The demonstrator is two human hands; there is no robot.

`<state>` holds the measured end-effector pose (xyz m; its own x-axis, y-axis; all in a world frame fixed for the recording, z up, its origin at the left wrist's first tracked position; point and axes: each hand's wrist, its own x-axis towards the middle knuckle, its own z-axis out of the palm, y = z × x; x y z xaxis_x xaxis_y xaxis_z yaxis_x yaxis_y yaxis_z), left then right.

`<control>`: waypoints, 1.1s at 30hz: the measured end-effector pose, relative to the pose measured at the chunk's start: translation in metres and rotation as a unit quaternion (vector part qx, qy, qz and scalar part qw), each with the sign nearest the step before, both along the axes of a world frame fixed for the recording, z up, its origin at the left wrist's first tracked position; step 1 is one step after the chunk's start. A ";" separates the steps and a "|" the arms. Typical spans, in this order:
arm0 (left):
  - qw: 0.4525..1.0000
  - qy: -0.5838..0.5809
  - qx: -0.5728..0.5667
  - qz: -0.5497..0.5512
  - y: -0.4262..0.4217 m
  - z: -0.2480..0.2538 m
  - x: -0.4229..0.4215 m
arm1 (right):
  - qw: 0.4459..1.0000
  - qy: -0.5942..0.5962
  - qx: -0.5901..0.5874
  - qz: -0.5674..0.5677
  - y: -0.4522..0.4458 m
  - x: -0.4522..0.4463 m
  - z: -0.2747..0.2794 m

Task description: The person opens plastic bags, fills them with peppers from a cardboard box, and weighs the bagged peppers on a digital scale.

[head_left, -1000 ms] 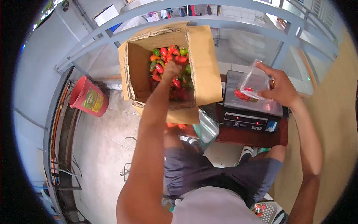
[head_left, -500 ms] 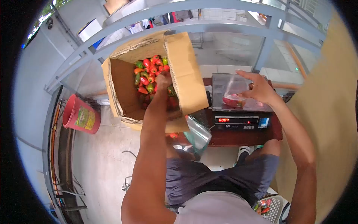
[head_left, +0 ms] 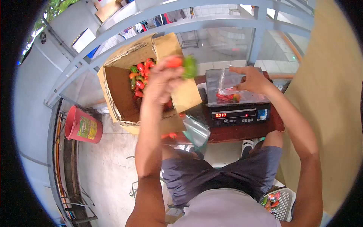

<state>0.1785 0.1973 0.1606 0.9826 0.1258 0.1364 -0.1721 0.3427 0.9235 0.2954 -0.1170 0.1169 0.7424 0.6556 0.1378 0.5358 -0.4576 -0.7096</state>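
Over the flap of a cardboard box [head_left: 120, 89], my left hand [head_left: 160, 83] is closed around peppers, blurred by motion: a green pepper [head_left: 190, 67] and a red pepper [head_left: 174, 61] stick out past the fingers. Inside the box lie red, green and orange peppers [head_left: 139, 76]. My right hand [head_left: 252, 80] grips the upper part of a clear plastic bag [head_left: 224, 84] and holds it up. The bag rests on the plate of a digital scale [head_left: 239, 113], with a few red peppers [head_left: 228, 98] at its bottom. Red digits on the display read about 0.07.
A stack of clear plastic bags [head_left: 197, 130] lies at the edge of the dark red table [head_left: 242, 133], near a loose red pepper [head_left: 172, 135]. A red bucket [head_left: 82, 125] stands left. Grey railings [head_left: 227, 26] run behind. A basket [head_left: 288, 204] with bagged peppers sits low right.
My left hand has come up out of the box with peppers, moving toward the scale. The scale reading rose from 0.004 to about 0.07. My right hand still holds the bag.
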 end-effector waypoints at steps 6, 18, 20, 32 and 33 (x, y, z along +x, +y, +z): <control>0.976 0.157 0.132 -0.078 -0.108 -0.047 0.066 | 0.999 -0.039 0.010 -0.004 -0.002 -0.005 0.003; 0.799 -0.116 0.588 0.036 -0.120 -0.056 0.089 | 0.999 -0.039 0.022 -0.013 -0.007 0.042 0.003; 0.784 -0.149 0.597 0.084 -0.106 -0.039 0.079 | 0.998 -0.044 0.027 -0.020 -0.006 0.043 0.020; 0.886 -0.058 0.448 0.102 0.020 -0.014 -0.057 | 0.993 -0.099 0.002 -0.063 -0.011 0.026 -0.019; 0.902 -0.046 0.417 0.102 0.030 -0.016 -0.064 | 0.994 -0.094 0.008 -0.060 -0.011 0.020 -0.018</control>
<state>0.1143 0.2276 0.1448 0.9301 0.1189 0.3475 -0.2425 -0.5116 0.8243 0.3158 -0.1277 0.0992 0.7751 0.5606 0.2913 0.6020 -0.5156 -0.6097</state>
